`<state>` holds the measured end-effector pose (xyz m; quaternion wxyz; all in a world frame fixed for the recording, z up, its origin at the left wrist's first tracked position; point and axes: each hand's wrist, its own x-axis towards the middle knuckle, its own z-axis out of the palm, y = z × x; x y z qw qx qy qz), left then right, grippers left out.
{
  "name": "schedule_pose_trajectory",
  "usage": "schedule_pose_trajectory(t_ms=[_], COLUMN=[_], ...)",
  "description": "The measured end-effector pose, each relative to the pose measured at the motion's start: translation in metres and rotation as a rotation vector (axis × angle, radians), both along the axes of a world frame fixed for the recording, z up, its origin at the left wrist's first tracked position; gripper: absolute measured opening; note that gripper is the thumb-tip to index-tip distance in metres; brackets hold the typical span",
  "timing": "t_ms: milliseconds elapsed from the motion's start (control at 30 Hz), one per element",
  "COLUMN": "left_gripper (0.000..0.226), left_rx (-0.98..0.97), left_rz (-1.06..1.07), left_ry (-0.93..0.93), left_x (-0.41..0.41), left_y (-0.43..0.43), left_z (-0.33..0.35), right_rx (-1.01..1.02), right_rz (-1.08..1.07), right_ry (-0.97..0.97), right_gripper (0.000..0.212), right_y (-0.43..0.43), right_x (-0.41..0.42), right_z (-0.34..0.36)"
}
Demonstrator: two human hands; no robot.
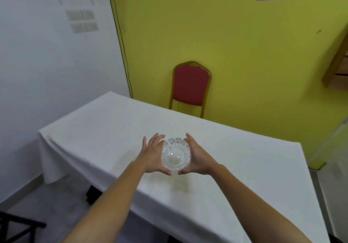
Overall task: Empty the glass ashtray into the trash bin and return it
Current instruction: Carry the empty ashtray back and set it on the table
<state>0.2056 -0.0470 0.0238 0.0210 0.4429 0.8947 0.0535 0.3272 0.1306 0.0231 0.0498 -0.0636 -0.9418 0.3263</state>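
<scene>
A round cut-glass ashtray (176, 154) is over the middle of the table with a white cloth (105, 129). Its bowl looks clear, with nothing inside that I can make out. My left hand (153, 156) cups its left side and my right hand (196, 157) cups its right side, thumbs nearly meeting at the near rim. Whether the ashtray rests on the cloth or is held just above it cannot be told. No trash bin is in view.
A red chair with a gold frame (190, 86) stands behind the table against the yellow wall. A faint stain (179, 185) marks the cloth near the front edge. A dark folding frame (17, 225) sits on the floor at lower left. A wooden shelf (337, 65) hangs at right.
</scene>
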Motion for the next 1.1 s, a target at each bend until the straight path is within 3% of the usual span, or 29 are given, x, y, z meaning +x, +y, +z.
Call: schedule_pose_trajectory(t_ms=[467,800,967,1100], left_gripper=[0.123,0.126,0.126,0.129], left_rx=[-0.155,-0.278,-0.292,-0.384], left_rz=[-0.008,-0.26,-0.368,-0.426], left_ry=[-0.114,-0.108,-0.112,-0.093], left_x=[-0.108,-0.162,-0.17,-0.17], left_y=[0.007,0.013,0.02,0.02], left_z=[-0.042,-0.058,-0.061,-0.063], right_rx=[-0.029,-0.036,0.048,0.205], right_rz=[-0.075,-0.329,-0.46,-0.486], right_ry=[-0.104,-0.179,-0.261,-0.461], right_gripper=[0.128,0.125,0.125,0.129], right_y=[-0.006,-0.041,-0.054,-0.062], right_x=[-0.103,-0.121,-0.116,-0.116], right_z=[-0.05,-0.073,-0.076,-0.074])
